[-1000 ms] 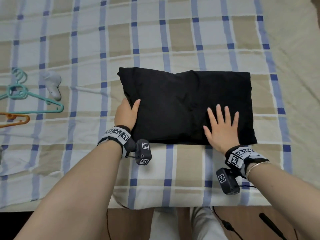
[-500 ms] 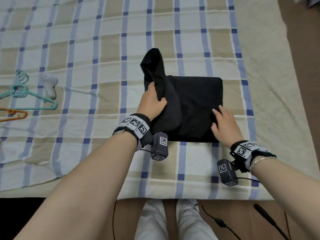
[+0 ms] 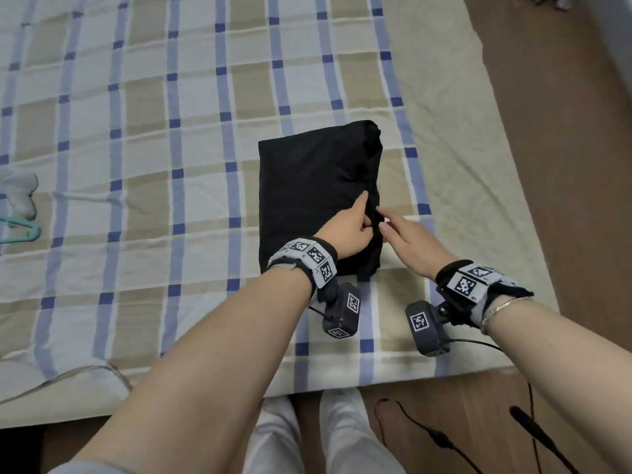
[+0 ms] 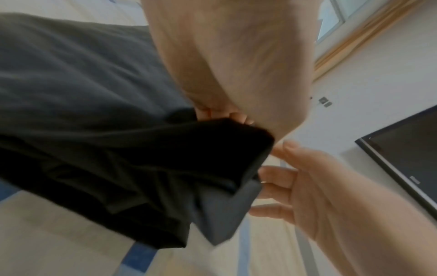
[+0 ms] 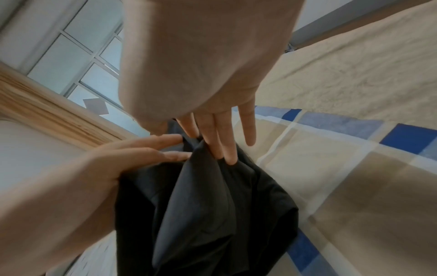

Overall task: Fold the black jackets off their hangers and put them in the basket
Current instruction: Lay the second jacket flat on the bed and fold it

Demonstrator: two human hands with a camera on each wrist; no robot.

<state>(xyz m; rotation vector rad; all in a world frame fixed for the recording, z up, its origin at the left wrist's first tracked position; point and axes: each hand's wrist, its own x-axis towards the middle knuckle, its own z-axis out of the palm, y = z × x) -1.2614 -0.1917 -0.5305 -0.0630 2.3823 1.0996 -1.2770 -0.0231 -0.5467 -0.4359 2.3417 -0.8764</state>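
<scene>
The black jacket [image 3: 314,196] lies folded into a narrow upright rectangle on the checked bedsheet [image 3: 154,159]. My left hand [image 3: 355,224] sits at the jacket's lower right edge and pinches the folded layer there; in the left wrist view its curled fingertips [image 4: 236,116] hold the dark fabric [image 4: 94,112]. Just right of that edge, my right hand [image 3: 393,230] has its fingers straight. In the right wrist view those fingertips [image 5: 227,153] touch the bunched cloth [image 5: 201,205]. No basket is in view.
A teal hanger [image 3: 24,232] and a white object [image 3: 20,196] lie at the bed's far left. The bed's near edge [image 3: 376,378] runs below my wrists. Wooden floor [image 3: 564,165] lies to the right, with cables [image 3: 444,443] near my legs.
My left hand carried the jacket's left half over onto the right half, leaving a narrower stack. My right hand slid off the top to the right edge, beside the left.
</scene>
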